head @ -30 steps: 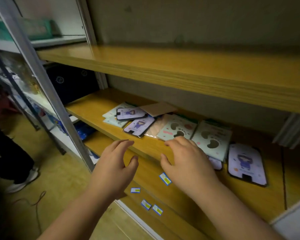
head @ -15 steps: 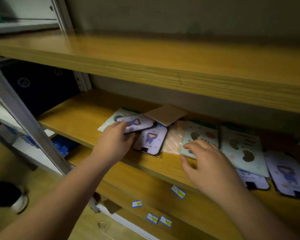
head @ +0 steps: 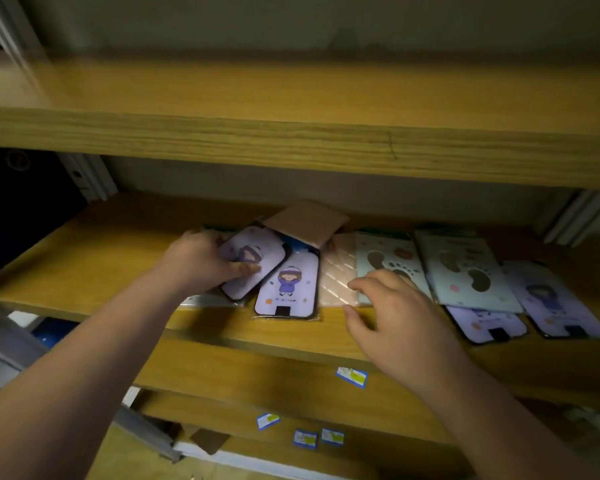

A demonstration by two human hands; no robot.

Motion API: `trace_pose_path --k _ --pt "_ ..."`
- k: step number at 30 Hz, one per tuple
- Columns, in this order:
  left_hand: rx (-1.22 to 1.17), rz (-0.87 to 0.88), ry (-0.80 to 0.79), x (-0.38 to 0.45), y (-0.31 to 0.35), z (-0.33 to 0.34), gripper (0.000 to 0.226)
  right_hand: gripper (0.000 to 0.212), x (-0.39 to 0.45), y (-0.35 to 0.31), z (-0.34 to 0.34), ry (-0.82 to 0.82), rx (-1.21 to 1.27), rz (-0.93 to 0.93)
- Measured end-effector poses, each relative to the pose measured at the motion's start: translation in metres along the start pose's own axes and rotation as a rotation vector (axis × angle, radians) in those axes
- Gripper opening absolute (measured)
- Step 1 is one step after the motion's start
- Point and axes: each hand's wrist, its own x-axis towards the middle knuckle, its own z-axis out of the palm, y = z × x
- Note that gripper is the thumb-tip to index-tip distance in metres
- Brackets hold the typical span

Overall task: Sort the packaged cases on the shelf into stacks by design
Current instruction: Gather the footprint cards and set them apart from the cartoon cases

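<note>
Gripping a lilac girl-print case (head: pixel 246 261) between thumb on its face and fingers curled over its far edge, the left hand (head: pixel 201 261) has taken the topmost piece of the left-hand pile, likely because it lies loose and askew there and can come off without disturbing the rest. In the head view, the only one, this case overlaps a second lilac case (head: pixel 288 285) of the same design lying flat at the shelf's (head: pixel 84 258) front edge, so the two probably belong in one stack. A brown card (head: pixel 307 220) rests tilted across their far ends.

The right hand (head: pixel 395 317) is spread, fingers relaxed and holding nothing, with its fingertips resting on a clear-wrapped pinkish case (head: pixel 336 282) and the edge of a pale green paw-print case (head: pixel 385 261), perhaps steadying them or about to pick one. Farther right, another paw-print case (head: pixel 465 271) partly covers two more lilac cases (head: pixel 561 303), so the designs lie mixed and the sorting looks barely begun. Small blue labels (head: pixel 352 375) are stuck to the lower shelf's edge.
</note>
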Motion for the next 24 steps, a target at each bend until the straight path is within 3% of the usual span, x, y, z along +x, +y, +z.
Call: trace_pose_path --k 5,11,15,19,22,24 --pt "-0.373 -0.137 -0.118 -0.012 -0.003 -0.008 0.063 0.038 -0.003 0.013 -0.001 0.021 -0.030 0.073" --pt "-0.603 -0.149 -0.088 -0.034 -0.009 -0.002 0.041 0.042 -0.005 0.037 -0.012 0.061 -0.057 0.228" --pt "-0.782 -0.079 -0.054 -0.054 0.017 0.003 0.038 0.056 -0.003 0.077 -0.025 0.032 -0.194 0.455" --pt "-1.018 -0.050 -0.150 -0.071 0.059 0.015 0.036 0.079 0.005 0.117 -0.033 0.008 -0.262 0.669" --pt "-1.152 -0.032 -0.179 -0.082 0.087 0.026 0.026 0.097 0.010 0.138 -0.037 -0.098 -0.354 0.665" --pt "-1.204 -0.033 -0.193 -0.087 0.100 0.032 0.025 0.094 0.016 0.145 -0.043 -0.158 -0.284 0.646"
